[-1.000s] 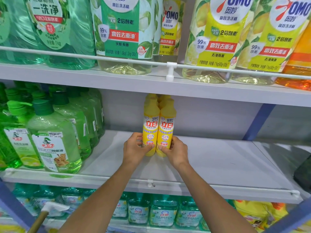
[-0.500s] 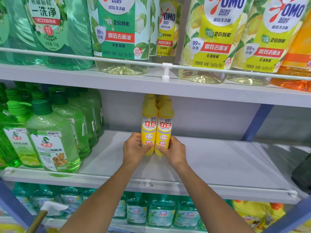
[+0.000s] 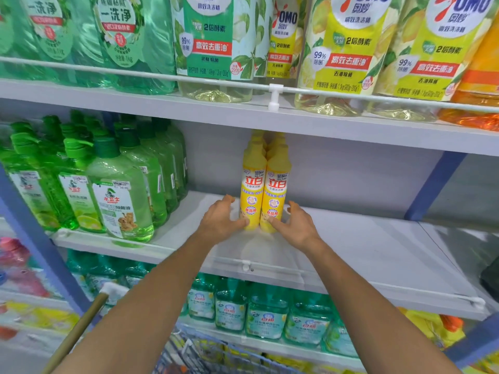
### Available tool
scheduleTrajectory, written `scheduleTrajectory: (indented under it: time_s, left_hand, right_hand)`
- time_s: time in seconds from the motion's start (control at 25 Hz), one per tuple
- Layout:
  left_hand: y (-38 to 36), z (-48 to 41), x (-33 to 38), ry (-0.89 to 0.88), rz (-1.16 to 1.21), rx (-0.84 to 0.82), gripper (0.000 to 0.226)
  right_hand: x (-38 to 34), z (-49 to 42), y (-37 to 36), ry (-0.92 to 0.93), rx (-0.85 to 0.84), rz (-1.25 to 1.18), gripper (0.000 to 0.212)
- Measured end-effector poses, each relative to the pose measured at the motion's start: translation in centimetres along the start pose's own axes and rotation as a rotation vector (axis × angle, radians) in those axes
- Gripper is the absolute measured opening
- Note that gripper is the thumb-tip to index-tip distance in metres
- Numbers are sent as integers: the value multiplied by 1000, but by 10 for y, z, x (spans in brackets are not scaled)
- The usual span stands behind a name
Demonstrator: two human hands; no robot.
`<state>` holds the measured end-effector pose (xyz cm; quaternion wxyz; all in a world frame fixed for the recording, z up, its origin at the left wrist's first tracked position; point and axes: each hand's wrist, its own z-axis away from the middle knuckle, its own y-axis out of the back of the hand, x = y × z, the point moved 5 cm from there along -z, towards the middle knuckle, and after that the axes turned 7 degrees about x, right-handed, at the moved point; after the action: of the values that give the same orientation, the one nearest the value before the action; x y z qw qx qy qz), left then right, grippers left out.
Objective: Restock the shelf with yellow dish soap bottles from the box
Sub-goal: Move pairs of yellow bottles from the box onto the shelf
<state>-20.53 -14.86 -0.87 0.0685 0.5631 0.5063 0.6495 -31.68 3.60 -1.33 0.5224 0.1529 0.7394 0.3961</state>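
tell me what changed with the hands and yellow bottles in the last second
Both hands let go their grip: left hand and right hand now spread their fingers, thumbs seemingly just touching the yellow bottles. The bottles stayed upright, side by side on the shelf; the green bottles did not move.

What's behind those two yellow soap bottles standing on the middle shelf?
Behind the two front yellow plastic dish soap bottles, the yellow tops of more bottles peek out. Their bodies are covered, so the count is unclear.
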Motion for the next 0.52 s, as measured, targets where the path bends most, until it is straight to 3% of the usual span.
scheduleTrajectory:
  time_s: [0.24, 0.4, 0.52]
  left_hand:
    - [36, 54, 4, -262, -600, -220, 89]
    - [51, 106, 6, -350, -685, -277, 90]
    - [56, 155, 0, -425, -648, -272, 89]
  right_hand:
    - [-24, 59, 22, 191, -118, 270, 49]
    - [-40, 120, 27, 241, -122, 515, 76]
    - [-51, 175, 19, 247, -114, 589, 79]
